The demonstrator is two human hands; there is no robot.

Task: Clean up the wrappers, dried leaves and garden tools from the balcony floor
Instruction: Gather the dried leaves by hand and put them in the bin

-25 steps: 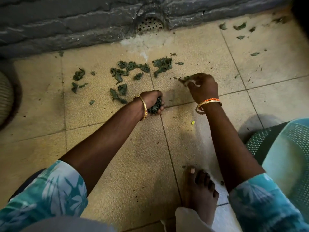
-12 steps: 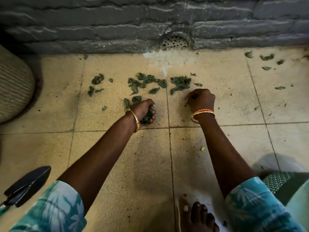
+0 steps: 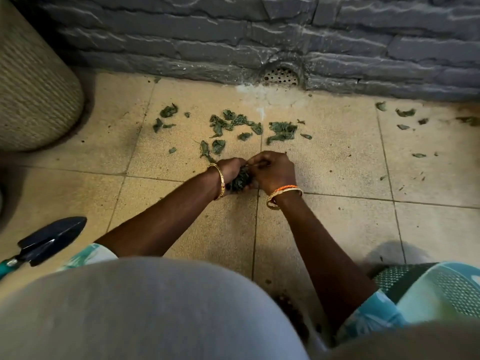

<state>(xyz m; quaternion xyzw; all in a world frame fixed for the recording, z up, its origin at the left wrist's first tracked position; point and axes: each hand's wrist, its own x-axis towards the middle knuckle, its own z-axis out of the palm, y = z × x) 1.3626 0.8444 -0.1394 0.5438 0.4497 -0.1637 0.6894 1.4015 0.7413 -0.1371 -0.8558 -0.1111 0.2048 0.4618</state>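
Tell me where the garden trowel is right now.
The trowel lies on the floor tiles at the head view's lower left, below the woven planter.

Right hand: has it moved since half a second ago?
Yes. The right hand has crossed leftward over the tile seam to meet the left hand holding the leaf clump.

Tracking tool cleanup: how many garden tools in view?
1: a trowel lying on the floor at lower left, untouched; left hand and right hand hold dried leaves. More may be hidden behind the knees or off-frame.
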